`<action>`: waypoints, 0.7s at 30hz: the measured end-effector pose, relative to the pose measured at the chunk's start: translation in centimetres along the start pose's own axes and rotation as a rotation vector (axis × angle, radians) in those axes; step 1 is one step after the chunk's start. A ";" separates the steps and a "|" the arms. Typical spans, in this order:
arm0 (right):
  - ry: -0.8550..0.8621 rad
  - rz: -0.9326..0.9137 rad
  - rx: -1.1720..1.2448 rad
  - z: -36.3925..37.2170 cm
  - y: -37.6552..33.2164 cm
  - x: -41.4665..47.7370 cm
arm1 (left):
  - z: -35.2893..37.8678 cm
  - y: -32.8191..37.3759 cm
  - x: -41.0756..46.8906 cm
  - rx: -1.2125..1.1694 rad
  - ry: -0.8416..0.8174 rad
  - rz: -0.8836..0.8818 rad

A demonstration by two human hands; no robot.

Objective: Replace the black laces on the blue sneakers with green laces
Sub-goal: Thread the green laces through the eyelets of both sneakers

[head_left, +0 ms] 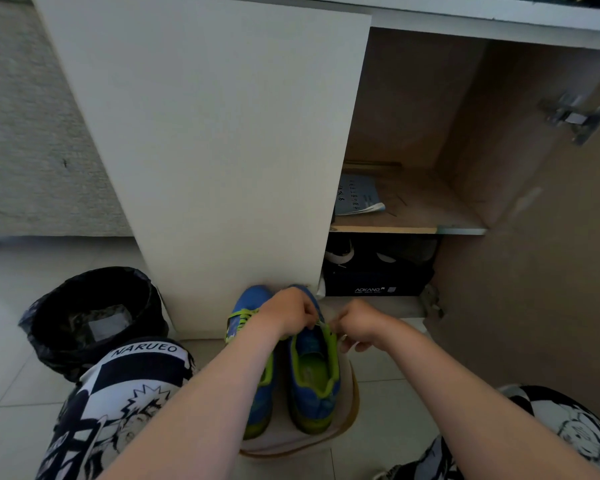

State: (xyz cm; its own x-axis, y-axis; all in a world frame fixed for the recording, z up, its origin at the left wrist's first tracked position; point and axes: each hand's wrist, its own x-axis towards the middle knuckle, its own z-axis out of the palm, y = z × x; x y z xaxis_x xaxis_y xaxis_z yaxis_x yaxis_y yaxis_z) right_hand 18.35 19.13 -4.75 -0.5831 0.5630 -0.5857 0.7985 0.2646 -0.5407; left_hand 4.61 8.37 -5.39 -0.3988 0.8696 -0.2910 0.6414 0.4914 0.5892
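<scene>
Green lace (323, 323) is stretching between both hands above one blue sneaker (314, 379); left hand (286, 315) and right hand (359, 329) are each pinching it with curled fingers. Other sneaker (253, 296) is sitting just beside.

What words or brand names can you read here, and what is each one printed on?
"NARUEO": on the printed trouser leg, person's left side.
"AOKANG": on the dark shoe box under the shelf; the small label beside it is unreadable.
Booklet on that shelf: print too blurred to read.
</scene>
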 end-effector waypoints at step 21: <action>-0.020 -0.045 0.041 0.1 0.7 0.2 | 2.9 0.1 -0.5 0.088 0.154 -0.109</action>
State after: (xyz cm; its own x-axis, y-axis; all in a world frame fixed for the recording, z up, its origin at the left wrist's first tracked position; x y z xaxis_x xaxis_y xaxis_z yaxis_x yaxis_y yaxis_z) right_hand 18.74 19.34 -5.30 -0.6217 0.5351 -0.5720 0.7647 0.2567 -0.5910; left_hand 6.80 8.09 -7.35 -0.5605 0.7965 -0.2267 0.6412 0.5906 0.4899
